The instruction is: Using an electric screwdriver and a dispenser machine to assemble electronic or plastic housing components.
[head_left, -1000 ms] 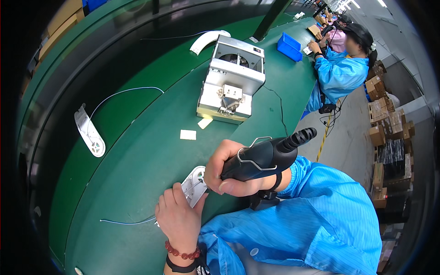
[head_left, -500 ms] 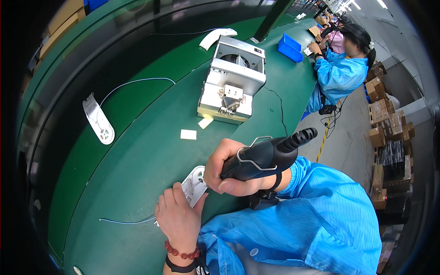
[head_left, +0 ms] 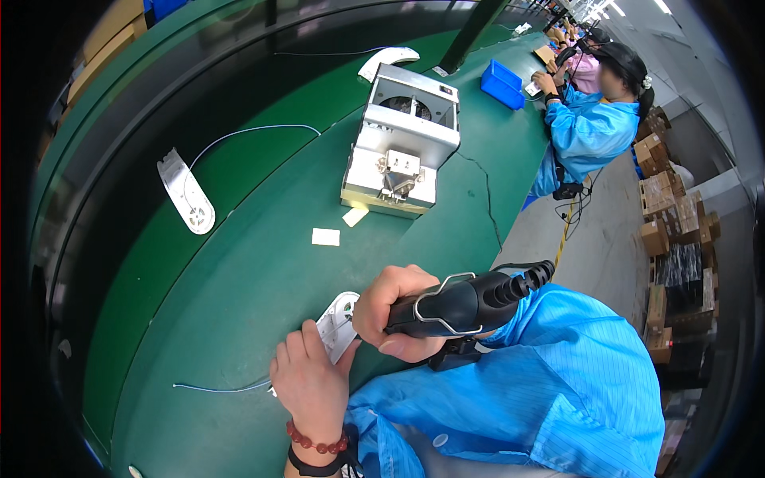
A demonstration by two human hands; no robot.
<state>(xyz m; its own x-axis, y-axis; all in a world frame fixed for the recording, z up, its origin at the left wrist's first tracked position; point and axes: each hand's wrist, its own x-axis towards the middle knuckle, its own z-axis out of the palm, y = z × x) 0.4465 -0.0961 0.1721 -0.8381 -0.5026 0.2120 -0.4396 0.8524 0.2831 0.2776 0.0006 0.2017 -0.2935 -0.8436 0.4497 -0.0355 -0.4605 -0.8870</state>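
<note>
My right hand [head_left: 392,311] is wrapped around a black electric screwdriver [head_left: 450,307] with a wire hanging loop and a ribbed cord end. Its tip points down to the left and is hidden behind my fingers. Under it lies a white, round-ended plastic housing [head_left: 338,325] on the green worktop, gripped along its near side by my left hand [head_left: 311,370]. A thin blue-white cable [head_left: 219,389] runs out leftward from beneath that hand. Part of the housing is covered by my fingers.
A silver screw feeder [head_left: 402,143] stands ahead, with pale paper pieces [head_left: 326,237] before it. On the green conveyor belt [head_left: 135,279] ride a white housing with cable [head_left: 188,195] and another white housing [head_left: 388,60]. At far right, a person in blue [head_left: 594,119] works near a blue bin [head_left: 502,84].
The white housings on the belt have shifted to the right and away. The screwdriver's rear end has dropped, tilting it flatter. My left hand holds nearly still on its housing.
</note>
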